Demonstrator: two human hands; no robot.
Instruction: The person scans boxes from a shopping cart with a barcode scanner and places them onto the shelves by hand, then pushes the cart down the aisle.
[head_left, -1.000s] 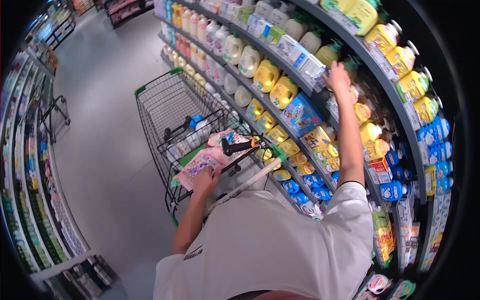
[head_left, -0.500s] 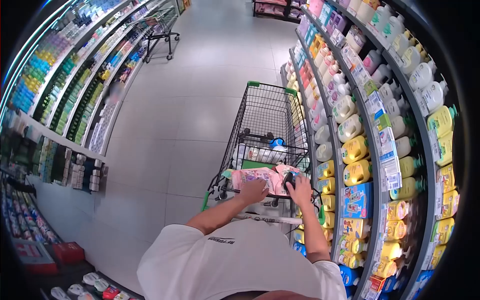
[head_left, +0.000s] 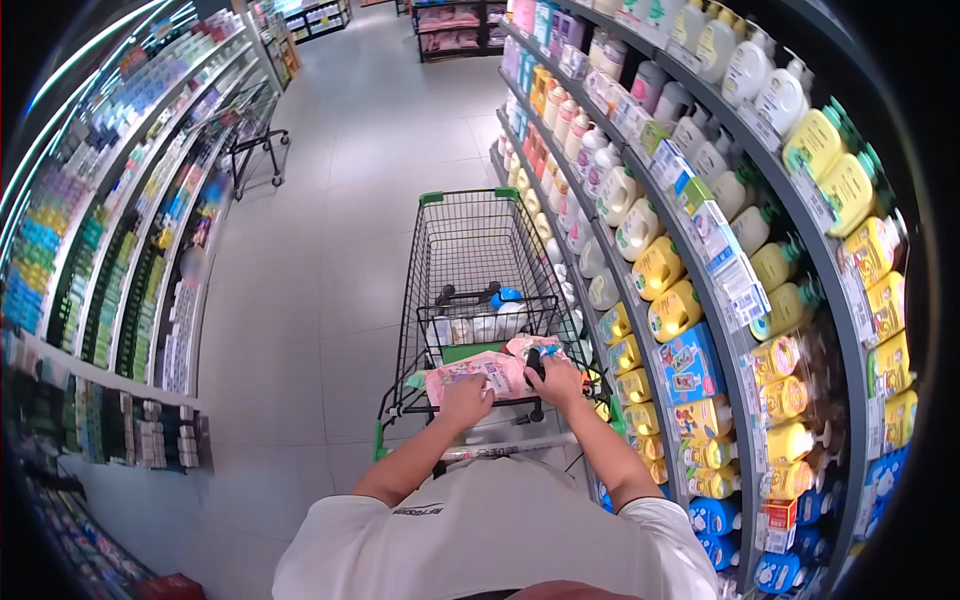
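A pink printed pack (head_left: 510, 374) lies across the child-seat end of a black wire shopping cart (head_left: 470, 240) with green corners. My left hand (head_left: 467, 402) holds the near edge of the pack, its fingers closed over the pink wrapping. On the right, my right hand (head_left: 558, 382) is closed around a small black object (head_left: 534, 368) whose kind I cannot make out; it is against a second pink pack (head_left: 522, 345). Deeper in the basket sit white packages (head_left: 485, 327) and a blue round-topped item (head_left: 507, 297).
Shelves of yellow bottles (head_left: 675, 312) and pump bottles (head_left: 748, 66) run close along the cart's right side. Stocked shelves (head_left: 110, 240) line the left. Another cart (head_left: 250, 140) stands ahead by them. Grey tiled floor (head_left: 350, 200) stretches forward between.
The view has turned right, so the cart and both hands appear further left. Both hands stay at the pink packs, and the right still has the black object.
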